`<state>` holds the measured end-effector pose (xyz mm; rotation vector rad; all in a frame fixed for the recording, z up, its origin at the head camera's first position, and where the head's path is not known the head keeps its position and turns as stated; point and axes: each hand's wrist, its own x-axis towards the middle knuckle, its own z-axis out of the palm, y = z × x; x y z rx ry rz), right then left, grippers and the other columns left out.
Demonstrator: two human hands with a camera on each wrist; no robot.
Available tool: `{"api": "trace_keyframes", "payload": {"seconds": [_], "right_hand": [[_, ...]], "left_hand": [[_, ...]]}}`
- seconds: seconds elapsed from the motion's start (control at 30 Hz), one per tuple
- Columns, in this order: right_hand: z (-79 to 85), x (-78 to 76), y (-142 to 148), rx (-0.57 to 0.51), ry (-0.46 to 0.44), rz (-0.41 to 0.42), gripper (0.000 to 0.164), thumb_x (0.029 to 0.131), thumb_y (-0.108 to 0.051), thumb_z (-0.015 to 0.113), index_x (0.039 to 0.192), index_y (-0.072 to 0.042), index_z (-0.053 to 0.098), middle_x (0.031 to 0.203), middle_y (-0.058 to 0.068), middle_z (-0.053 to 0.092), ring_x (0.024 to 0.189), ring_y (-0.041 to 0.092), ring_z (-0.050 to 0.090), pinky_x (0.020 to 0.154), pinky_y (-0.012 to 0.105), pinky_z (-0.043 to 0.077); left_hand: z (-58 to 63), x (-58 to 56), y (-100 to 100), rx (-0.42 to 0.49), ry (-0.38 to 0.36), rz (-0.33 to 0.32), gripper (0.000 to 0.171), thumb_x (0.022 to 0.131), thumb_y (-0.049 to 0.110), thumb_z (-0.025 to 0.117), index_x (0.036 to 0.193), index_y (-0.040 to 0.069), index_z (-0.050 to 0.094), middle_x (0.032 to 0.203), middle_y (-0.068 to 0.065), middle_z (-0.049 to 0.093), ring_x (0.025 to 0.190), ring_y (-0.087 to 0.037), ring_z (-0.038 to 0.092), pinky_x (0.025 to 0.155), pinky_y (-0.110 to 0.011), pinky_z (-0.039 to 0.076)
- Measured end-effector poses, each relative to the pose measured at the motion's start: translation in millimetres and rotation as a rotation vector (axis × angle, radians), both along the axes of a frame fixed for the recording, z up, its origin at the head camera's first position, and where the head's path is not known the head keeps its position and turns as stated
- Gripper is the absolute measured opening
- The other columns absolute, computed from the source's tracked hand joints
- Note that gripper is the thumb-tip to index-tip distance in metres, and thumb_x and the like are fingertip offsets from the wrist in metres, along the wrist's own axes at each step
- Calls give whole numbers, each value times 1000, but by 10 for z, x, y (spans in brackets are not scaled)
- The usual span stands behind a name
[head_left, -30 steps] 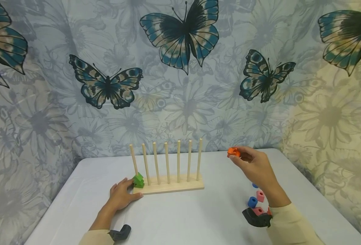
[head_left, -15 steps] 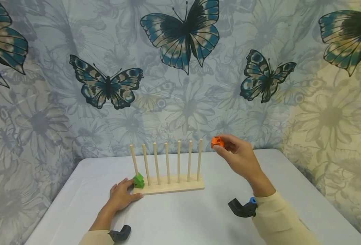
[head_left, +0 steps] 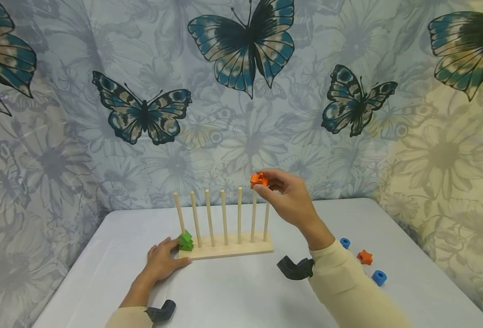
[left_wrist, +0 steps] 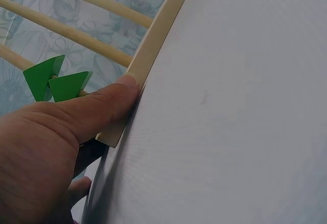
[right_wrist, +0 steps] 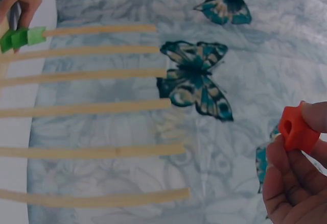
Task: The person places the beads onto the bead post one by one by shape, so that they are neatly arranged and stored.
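My right hand (head_left: 293, 200) pinches an orange star-shaped bead (head_left: 257, 181) between thumb and fingers, up by the tops of the right-hand pegs. A hole shows in the bead's face in the right wrist view. The wooden peg rack (head_left: 237, 250) stands on the table, its row of several upright pegs rising from a flat base. Gripping the left end of that base, my left hand (head_left: 162, 260) has its thumb (left_wrist: 110, 104) along the front edge and fingers behind. Green triangular beads (head_left: 185, 241) sit stacked at the bottom of the leftmost peg.
To the right on the white table (head_left: 233, 291) lie two blue beads, one farther back (head_left: 345, 243) and one nearer (head_left: 379, 277), with another orange star bead (head_left: 364, 257) between them. My right sleeve (head_left: 356, 287) covers part of that area. A butterfly-patterned cloth (head_left: 241, 150) hangs behind.
My right hand has carried the orange star bead left and upward, from right of the rack to the right-hand pegs. Beads on the right have come into view. My left hand stays put.
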<state>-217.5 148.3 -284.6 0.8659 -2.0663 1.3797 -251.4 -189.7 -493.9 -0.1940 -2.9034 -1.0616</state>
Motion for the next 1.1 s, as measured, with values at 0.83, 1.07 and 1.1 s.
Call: {"api": "trace_keyframes", "payload": {"seconds": [0.83, 1.07, 1.1], "right_hand": [[-120, -455, -785, 28, -147, 53, 30, 90, -8, 69, 118, 3, 64, 99, 9, 68, 84, 18, 65, 77, 28, 54], [-174, -524, -942, 100, -199, 7, 31, 91, -12, 69, 120, -1, 64, 100, 5, 69, 85, 15, 65, 75, 26, 53], [-182, -532, -956, 117, -211, -1, 32, 91, -13, 69, 121, -2, 64, 100, 4, 69, 85, 15, 65, 75, 25, 53]], "left_hand": [[31, 18, 14, 3, -3, 0, 81, 73, 42, 83, 135, -1, 53, 139, -23, 48, 137, -42, 27, 110, -58, -1], [31, 23, 6, 6, -4, -3, 83, 72, 44, 82, 135, -2, 52, 139, -25, 47, 137, -43, 27, 110, -58, -1], [27, 20, 6, 3, -2, -4, 84, 72, 45, 82, 135, -2, 52, 139, -25, 47, 137, -43, 27, 110, -58, 0]]}}
